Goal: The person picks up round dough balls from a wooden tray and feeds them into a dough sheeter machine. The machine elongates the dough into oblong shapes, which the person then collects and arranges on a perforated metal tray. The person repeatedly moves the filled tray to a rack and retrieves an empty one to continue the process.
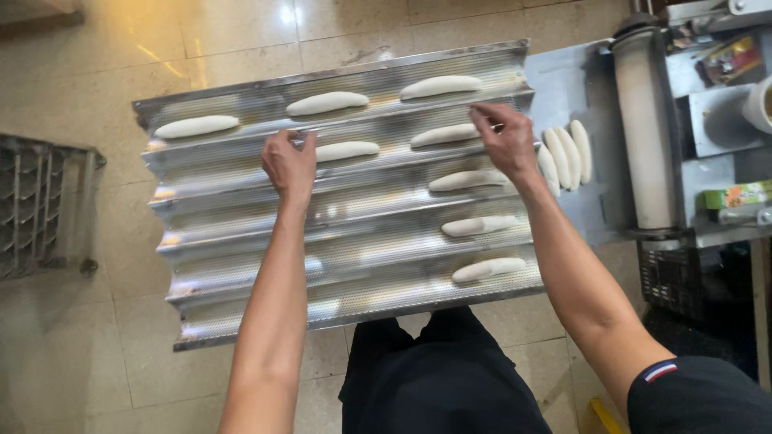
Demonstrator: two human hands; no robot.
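The dough pieces [342, 150] lie in the grooves of the ribbed metal tray [241, 273] in front of you, above the tiled floor [72, 354]. Your left hand [289, 165] touches one dough piece in the second groove, fingers loosely curled. Your right hand [505, 138] rests its fingertips on another piece [444, 134], not clamped. Three more pieces [567, 151] wait on the machine table [563, 80] at the right

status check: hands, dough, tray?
Left hand fingertips on a dough piece in the second channel. Right hand at a dough piece in the same channel. Corrugated metal tray lower-left channels bare; three pieces wait on the moulder belt.
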